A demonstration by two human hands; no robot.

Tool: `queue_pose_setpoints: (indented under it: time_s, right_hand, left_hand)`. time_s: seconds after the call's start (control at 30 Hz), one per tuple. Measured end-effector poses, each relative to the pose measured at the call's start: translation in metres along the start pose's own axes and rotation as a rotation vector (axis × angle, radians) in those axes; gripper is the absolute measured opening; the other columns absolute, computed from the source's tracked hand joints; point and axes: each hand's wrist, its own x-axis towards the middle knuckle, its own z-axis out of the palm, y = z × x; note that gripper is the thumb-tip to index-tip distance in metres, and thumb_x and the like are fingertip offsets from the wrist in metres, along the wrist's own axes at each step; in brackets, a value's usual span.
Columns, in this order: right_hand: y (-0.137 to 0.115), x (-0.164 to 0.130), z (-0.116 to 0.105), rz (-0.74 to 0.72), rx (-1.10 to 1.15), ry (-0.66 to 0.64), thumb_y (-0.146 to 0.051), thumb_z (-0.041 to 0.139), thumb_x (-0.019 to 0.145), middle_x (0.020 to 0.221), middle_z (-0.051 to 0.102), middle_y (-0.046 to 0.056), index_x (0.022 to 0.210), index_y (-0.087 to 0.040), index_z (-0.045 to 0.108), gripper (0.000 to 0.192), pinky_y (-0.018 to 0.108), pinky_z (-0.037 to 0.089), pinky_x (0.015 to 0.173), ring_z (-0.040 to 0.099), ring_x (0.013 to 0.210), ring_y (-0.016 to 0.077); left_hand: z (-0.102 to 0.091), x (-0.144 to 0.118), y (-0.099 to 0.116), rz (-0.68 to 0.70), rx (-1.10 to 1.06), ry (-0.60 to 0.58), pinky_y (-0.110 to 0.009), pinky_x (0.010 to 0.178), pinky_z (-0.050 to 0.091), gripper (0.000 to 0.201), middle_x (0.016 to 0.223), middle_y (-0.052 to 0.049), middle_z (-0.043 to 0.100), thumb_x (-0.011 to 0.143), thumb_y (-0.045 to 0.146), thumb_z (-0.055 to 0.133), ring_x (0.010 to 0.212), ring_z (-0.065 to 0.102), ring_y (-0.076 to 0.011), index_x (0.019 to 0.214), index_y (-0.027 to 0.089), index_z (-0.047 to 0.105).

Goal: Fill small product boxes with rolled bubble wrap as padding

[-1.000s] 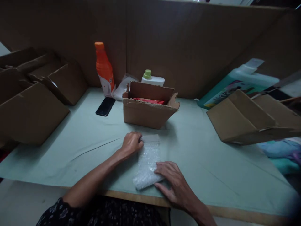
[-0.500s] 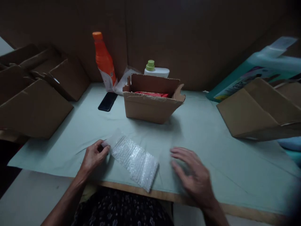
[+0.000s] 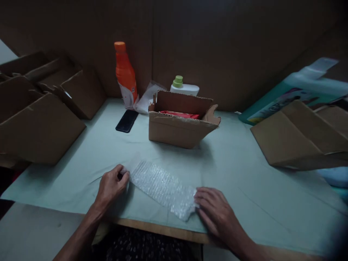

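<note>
A clear bubble wrap pouch [image 3: 163, 188] lies slantwise over the pale green cloth near the table's front edge. My left hand [image 3: 112, 185] pinches its upper left corner between thumb and fingers. At the opposite end my right hand [image 3: 214, 206] has its fingers closed on the pouch's right edge, the thumb partly hidden beneath. Beyond the pouch stands an open cardboard box [image 3: 179, 130] with a red packet [image 3: 181, 115] showing inside.
Cardboard boxes [image 3: 43, 127] crowd the left side, and another cardboard box [image 3: 288, 134] is at the right before a teal jug [image 3: 293, 90]. Toward the back are a phone [image 3: 127, 121], an orange bottle [image 3: 125, 74], a clear plastic bag [image 3: 149, 96] and a white bottle with a green cap [image 3: 185, 88].
My right hand has come left and closed on the pouch's right end, which now reaches further right. My left hand keeps its pinch. The whole view has shifted slightly.
</note>
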Motion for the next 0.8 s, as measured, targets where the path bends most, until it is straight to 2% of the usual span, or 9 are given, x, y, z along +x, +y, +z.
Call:
queue_pose_setpoints:
  time_s: [0.1, 0.2, 0.23, 0.3, 0.37, 0.5, 0.57, 0.7, 0.8]
  right_hand:
    - [0.022, -0.005, -0.021, 0.037, -0.141, 0.120, -0.007, 0.053, 0.085, 0.108, 0.075, 0.006, 0.101, -0.025, 0.062, 0.026, 0.046, 0.049, 0.089, 0.065, 0.114, 0.0281]
    - [0.049, -0.020, -0.030, 0.093, -0.257, 0.077, -0.016, 0.053, 0.087, 0.117, 0.073, 0.007, 0.097, -0.026, 0.065, 0.018, 0.046, 0.050, 0.086, 0.064, 0.115, 0.0302]
    - [0.059, -0.028, -0.032, 0.112, -0.284, 0.051, -0.022, 0.054, 0.089, 0.120, 0.072, 0.008, 0.098, -0.027, 0.067, 0.016, 0.045, 0.051, 0.083, 0.066, 0.111, 0.0298]
    - [0.075, -0.038, -0.035, 0.163, -0.322, 0.032, -0.034, 0.056, 0.092, 0.124, 0.071, 0.008, 0.102, -0.028, 0.069, 0.017, 0.044, 0.053, 0.079, 0.069, 0.103, 0.0289]
    - [0.086, -0.033, -0.036, 0.231, -0.308, 0.062, -0.041, 0.056, 0.093, 0.125, 0.070, 0.008, 0.107, -0.028, 0.069, 0.022, 0.045, 0.055, 0.079, 0.070, 0.102, 0.0289]
    - [0.097, 0.028, -0.025, 0.396, -0.041, 0.145, -0.044, 0.058, 0.094, 0.136, 0.065, 0.010, 0.131, -0.026, 0.059, 0.041, 0.045, 0.058, 0.088, 0.065, 0.119, 0.0293]
    - [0.104, 0.070, -0.013, 0.484, 0.144, 0.171, -0.044, 0.060, 0.092, 0.132, 0.066, 0.014, 0.136, -0.021, 0.053, 0.051, 0.042, 0.061, 0.082, 0.069, 0.111, 0.0289]
    - [0.122, 0.127, 0.013, 0.618, 0.379, 0.206, -0.043, 0.060, 0.084, 0.097, 0.075, 0.012, 0.112, -0.015, 0.061, 0.039, 0.037, 0.058, 0.059, 0.071, 0.068, 0.0240]
    - [0.133, 0.140, 0.026, 0.652, 0.423, 0.214, -0.043, 0.056, 0.086, 0.090, 0.074, 0.010, 0.108, -0.015, 0.062, 0.036, 0.035, 0.056, 0.060, 0.069, 0.068, 0.0232]
  left_hand:
    - [0.002, 0.009, 0.003, 0.031, -0.040, 0.072, -0.027, 0.057, 0.035, 0.027, 0.057, 0.004, 0.047, 0.083, 0.046, 0.046, 0.051, 0.046, -0.0140, 0.068, 0.023, 0.049]
    - [0.002, 0.013, -0.007, 0.046, 0.020, 0.049, -0.030, 0.062, 0.043, 0.025, 0.067, 0.000, 0.057, 0.081, 0.046, 0.050, 0.061, 0.055, -0.0181, 0.071, 0.023, 0.053]
    - [0.001, 0.012, -0.013, 0.050, 0.019, 0.037, -0.032, 0.066, 0.047, 0.027, 0.074, -0.002, 0.062, 0.078, 0.049, 0.054, 0.067, 0.059, -0.0204, 0.078, 0.022, 0.058]
    - [-0.004, 0.012, -0.021, 0.056, -0.028, 0.062, -0.038, 0.073, 0.053, 0.047, 0.095, -0.007, 0.067, 0.074, 0.057, 0.062, 0.081, 0.065, -0.0252, 0.104, 0.020, 0.064]
    - [-0.010, 0.018, -0.019, 0.085, -0.098, 0.137, -0.043, 0.081, 0.056, 0.068, 0.116, -0.011, 0.064, 0.074, 0.062, 0.065, 0.096, 0.066, -0.0288, 0.127, 0.020, 0.058]
    - [-0.006, 0.057, 0.021, 0.231, -0.248, 0.163, -0.046, 0.097, 0.052, 0.067, 0.138, -0.012, 0.055, 0.083, 0.052, 0.064, 0.119, 0.060, -0.0297, 0.142, 0.023, 0.048]
    - [0.009, 0.085, 0.047, 0.277, -0.364, 0.102, -0.047, 0.099, 0.051, 0.073, 0.146, -0.015, 0.050, 0.082, 0.045, 0.065, 0.123, 0.058, -0.0305, 0.148, 0.023, 0.041]
    - [0.041, 0.122, 0.078, 0.308, -0.500, -0.106, -0.047, 0.097, 0.052, 0.077, 0.141, -0.015, 0.057, 0.079, 0.036, 0.064, 0.118, 0.061, -0.0291, 0.150, 0.021, 0.037]
    - [0.047, 0.123, 0.076, 0.324, -0.500, -0.145, -0.046, 0.097, 0.051, 0.075, 0.134, -0.015, 0.062, 0.080, 0.034, 0.062, 0.114, 0.063, -0.0275, 0.150, 0.019, 0.038]
